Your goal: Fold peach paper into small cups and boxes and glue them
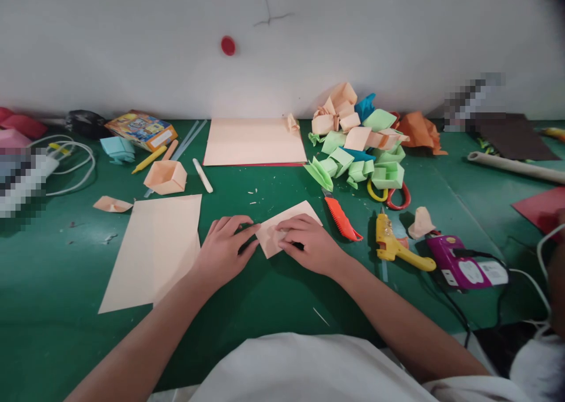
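Note:
A small folded piece of peach paper (270,237) lies tilted on the green table in front of me. My left hand (227,243) has its thumb and forefinger closed at the paper's left corner. Over the right part of the paper lies my right hand (311,243), with thumb and fingertips pinching the fold and covering some of it. An orange-red box cutter (341,215) is just to the right of the paper. Beside my left forearm rest larger peach sheets (152,243).
Folded green, peach and blue paper pieces (353,149) are heaped at the back right. Near my right arm are a yellow glue gun (391,243), scissors (398,197) and a purple power box (461,263) with cables. A peach paper box (166,177) and white stick (202,175) stand left.

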The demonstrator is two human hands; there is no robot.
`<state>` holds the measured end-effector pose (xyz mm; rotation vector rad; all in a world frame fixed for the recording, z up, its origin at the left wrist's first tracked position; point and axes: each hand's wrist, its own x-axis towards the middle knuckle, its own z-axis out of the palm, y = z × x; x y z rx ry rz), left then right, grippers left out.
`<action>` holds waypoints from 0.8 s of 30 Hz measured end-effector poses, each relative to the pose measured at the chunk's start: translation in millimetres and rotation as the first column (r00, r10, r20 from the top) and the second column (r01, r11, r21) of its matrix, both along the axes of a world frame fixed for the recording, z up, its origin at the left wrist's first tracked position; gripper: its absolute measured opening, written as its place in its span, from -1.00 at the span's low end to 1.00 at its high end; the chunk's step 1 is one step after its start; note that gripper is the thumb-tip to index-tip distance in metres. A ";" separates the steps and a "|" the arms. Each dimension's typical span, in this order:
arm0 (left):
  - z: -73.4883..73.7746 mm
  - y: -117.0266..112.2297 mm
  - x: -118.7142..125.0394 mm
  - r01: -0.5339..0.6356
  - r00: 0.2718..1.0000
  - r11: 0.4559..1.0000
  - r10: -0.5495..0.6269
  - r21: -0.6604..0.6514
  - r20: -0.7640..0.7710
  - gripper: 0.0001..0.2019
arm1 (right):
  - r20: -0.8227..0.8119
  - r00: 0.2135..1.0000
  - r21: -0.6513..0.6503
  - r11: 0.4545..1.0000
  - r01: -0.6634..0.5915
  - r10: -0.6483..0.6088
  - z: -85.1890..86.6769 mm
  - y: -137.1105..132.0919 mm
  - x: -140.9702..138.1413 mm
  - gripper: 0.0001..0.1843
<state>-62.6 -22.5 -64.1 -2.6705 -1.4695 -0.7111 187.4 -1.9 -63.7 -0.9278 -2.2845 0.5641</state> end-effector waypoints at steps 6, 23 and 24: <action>3.5 -0.2 1.9 -0.045 0.998 0.999 0.044 -0.023 -0.049 -0.74 | 0.017 1.000 -0.003 1.000 -0.007 0.007 0.2 0.3 -0.2 -0.82; 13.3 -9.8 13.6 -0.258 0.958 0.966 0.259 0.022 -0.125 -0.73 | 0.056 0.998 -0.118 0.993 0.011 -0.005 5.8 0.8 -2.8 -0.76; 12.6 -11.0 17.6 -0.259 0.958 0.965 0.263 0.045 -0.118 -0.71 | 0.063 0.998 -0.122 0.993 0.011 -0.003 7.0 1.1 -3.1 -0.76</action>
